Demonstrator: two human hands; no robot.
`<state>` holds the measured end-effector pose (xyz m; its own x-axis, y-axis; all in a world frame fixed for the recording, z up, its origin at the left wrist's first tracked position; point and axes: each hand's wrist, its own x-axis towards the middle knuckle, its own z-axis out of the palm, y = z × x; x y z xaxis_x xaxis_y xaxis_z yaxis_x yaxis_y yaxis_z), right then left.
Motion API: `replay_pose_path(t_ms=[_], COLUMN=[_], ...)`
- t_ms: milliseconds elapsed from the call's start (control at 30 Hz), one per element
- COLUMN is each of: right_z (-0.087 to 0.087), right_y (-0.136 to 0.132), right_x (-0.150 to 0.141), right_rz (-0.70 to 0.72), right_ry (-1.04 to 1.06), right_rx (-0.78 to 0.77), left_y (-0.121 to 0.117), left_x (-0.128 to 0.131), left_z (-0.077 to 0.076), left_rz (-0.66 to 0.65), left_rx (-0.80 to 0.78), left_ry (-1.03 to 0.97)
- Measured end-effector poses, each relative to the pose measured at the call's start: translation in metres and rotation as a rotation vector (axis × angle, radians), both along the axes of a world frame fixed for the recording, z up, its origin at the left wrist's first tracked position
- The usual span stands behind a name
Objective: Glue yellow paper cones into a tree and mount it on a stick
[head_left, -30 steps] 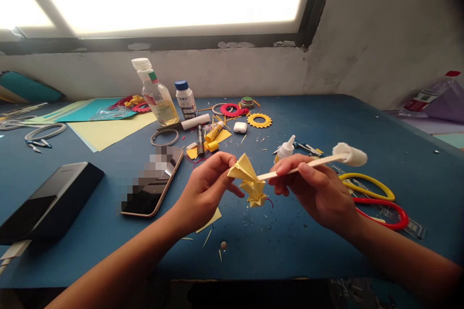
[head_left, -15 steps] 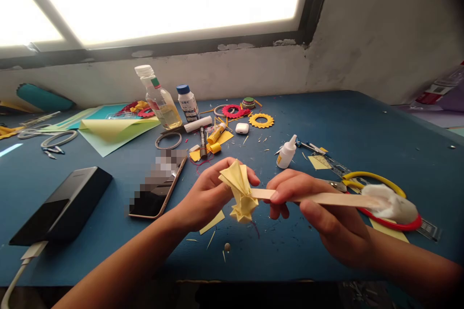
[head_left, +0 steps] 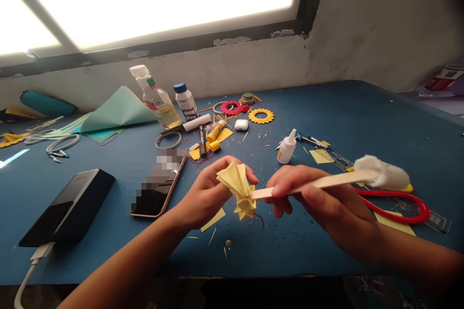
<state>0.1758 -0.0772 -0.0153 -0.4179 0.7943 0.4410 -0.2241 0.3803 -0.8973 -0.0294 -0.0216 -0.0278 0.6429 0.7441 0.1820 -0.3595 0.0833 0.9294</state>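
Note:
My left hand [head_left: 212, 190] is closed around a folded, pleated piece of yellow paper [head_left: 237, 186] with pointed edges, held above the table. Between the fingers of my right hand [head_left: 322, 207] lies a flat wooden stick [head_left: 326, 181], its left tip touching the folds of the paper. A white, cotton-like wad [head_left: 387, 174] is wrapped around the stick's far right end. A thin red thread [head_left: 259, 221] hangs below the paper piece. Just beyond my right hand stands a small white glue bottle [head_left: 287, 147] with a pointed nozzle.
Scissors with a red handle [head_left: 398, 193] lie under the wad beside a clear ruler [head_left: 438, 221]. A phone [head_left: 155, 198] and a black power bank [head_left: 68, 207] with a cable lie left. Behind are a glass bottle [head_left: 159, 106], a blue-capped bottle [head_left: 186, 104] and a yellow paper ring [head_left: 261, 116].
The stick has tilted, its wad end rising with my right hand. My left hand keeps the yellow paper nearly in place. At the back left, the paper sheets have flipped up.

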Motion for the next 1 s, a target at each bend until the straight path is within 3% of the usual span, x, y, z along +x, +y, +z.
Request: replay_pose_path(t_ms=[133,267,333,433,567,667,767,800,900,1000], right_z=[-0.003,-0.009,-0.013,-0.022,-0.039,-0.051,-0.059,-0.061,-0.064,-0.067], right_y=[0.004,0.012,0.018,0.031,0.045,0.049,0.050,0.049,0.048,0.047], right_x=[0.001,0.005,0.008,0.013,0.014,0.011,0.007,0.006,0.003,0.002], right_rz=[-0.188,-0.432,-0.503,-0.521,-0.520,-0.511,-0.488,-0.488,-0.515,-0.533], right_ry=[0.174,0.215,0.100,-0.250,-0.606,-0.692,-0.750,-0.766,-0.797,-0.808], right_rx=[0.047,0.070,0.038,0.015,0.209,0.320,0.393,0.423,0.526,0.598], left_y=[0.003,0.006,0.006,0.003,-0.005,-0.014,-0.032,-0.041,-0.067,-0.077], left_x=[-0.008,-0.020,-0.028,-0.041,-0.062,-0.076,-0.080,-0.079,-0.071,-0.064], left_z=[0.004,0.019,0.027,0.033,0.027,0.013,-0.001,-0.005,-0.013,-0.012], left_rz=[0.120,0.286,0.331,0.351,0.327,0.196,0.146,0.149,0.364,0.409], left_rx=[0.344,0.775,0.916,1.079,1.140,1.147,1.227,1.264,1.249,1.199], left_ry=[0.137,0.351,0.423,0.505,0.618,0.676,0.686,0.678,0.708,0.700])
